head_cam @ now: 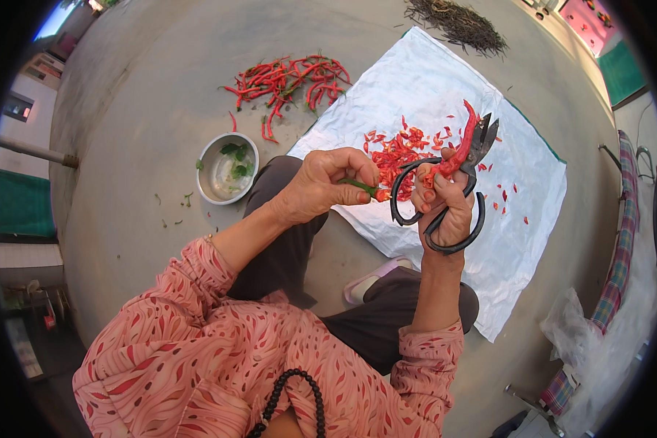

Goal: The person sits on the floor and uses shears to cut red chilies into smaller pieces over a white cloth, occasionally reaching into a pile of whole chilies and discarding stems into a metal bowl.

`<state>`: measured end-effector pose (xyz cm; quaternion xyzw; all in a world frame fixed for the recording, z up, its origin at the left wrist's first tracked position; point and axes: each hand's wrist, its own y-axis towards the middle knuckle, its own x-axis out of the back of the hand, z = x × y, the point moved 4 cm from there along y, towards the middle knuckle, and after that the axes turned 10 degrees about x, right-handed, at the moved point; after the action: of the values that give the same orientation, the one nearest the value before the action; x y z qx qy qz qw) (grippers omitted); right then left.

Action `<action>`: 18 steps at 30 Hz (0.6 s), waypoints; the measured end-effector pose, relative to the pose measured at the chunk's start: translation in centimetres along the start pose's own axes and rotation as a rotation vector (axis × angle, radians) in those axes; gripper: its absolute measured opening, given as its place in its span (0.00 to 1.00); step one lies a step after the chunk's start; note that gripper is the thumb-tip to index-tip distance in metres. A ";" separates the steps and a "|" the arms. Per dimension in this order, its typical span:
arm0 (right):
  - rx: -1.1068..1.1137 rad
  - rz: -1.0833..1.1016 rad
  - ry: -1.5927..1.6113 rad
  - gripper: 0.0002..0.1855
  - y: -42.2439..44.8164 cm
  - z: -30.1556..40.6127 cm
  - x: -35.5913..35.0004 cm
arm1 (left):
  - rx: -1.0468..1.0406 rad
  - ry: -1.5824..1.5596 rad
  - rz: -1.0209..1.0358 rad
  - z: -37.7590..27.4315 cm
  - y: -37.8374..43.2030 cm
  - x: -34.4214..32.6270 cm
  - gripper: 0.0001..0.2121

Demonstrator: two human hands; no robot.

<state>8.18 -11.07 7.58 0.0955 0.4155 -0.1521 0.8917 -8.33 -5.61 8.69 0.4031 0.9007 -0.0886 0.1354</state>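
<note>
Between the thumb and fingers of my left hand (331, 183) is a green chilli stem (359, 186) with a torn red cap at its end. My right hand (446, 205) grips black iron scissors (473, 159), their blades pointing up and away from me. The same hand also holds a long red chilli pepper (464, 143), its cut end near my fingertips and apart from the stem. Beneath both hands, cut red chilli pieces (397, 161) lie heaped and scattered on a white woven plastic sheet (517, 235).
Whole red chillies (284, 79) are piled on the concrete floor beyond my left knee. A metal bowl (201, 183) beside that knee holds green leaves and stems. Dark dried stalks (457, 24) lie past the sheet. At right stands a plaid-covered bench (616, 274) with clear plastic film (607, 350).
</note>
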 end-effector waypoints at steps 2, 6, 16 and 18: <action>0.030 -0.029 -0.190 0.22 -0.2 0.2 -0.7 | 0.022 -0.014 -0.060 0.0 -0.3 0.4 0.09; 0.003 -0.005 -0.352 0.22 -0.6 -0.9 -1.4 | 0.081 0.101 -0.242 -1.1 -1.3 2.6 0.10; -0.075 0.079 -0.378 0.19 -0.9 -2.2 -1.3 | 0.314 1.767 -0.635 -3.1 -16.5 15.9 0.05; -0.031 0.062 -0.477 0.16 -0.9 -2.1 -1.3 | 0.409 0.997 -0.646 -3.4 -12.2 14.4 0.10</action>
<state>5.55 -11.04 7.21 0.0558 0.1921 -0.1364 0.9702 -27.30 -2.67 7.99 0.1211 0.8968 -0.0972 -0.4143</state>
